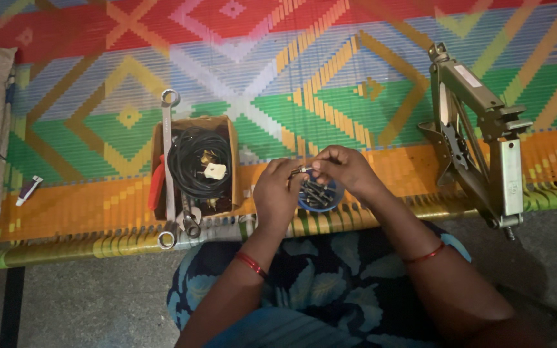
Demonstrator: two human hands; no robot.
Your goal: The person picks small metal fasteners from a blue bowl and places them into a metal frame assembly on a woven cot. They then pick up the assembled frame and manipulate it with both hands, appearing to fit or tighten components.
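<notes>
Pinching: left hand (pixel 275 193) and right hand (pixel 346 169) meet at centre frame, fingertips closed on a small metal bolt (pixel 300 171); held directly over the blue bowl (pixel 319 196) of bolts
Box: cardboard box (pixel 195 169) left of centre keeps cable, wrenches gathered

Both hands (pixel 311 177) on perhaps a bolt (pixel 300 171)

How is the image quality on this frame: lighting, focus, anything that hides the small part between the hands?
Head view: dim, uneven light, brighter on the woven mat, dark toward the lower edge; slightly soft overall; the small part between left hand and right hand is too small and shaded to identify; blue bowl is partly covered.
</notes>
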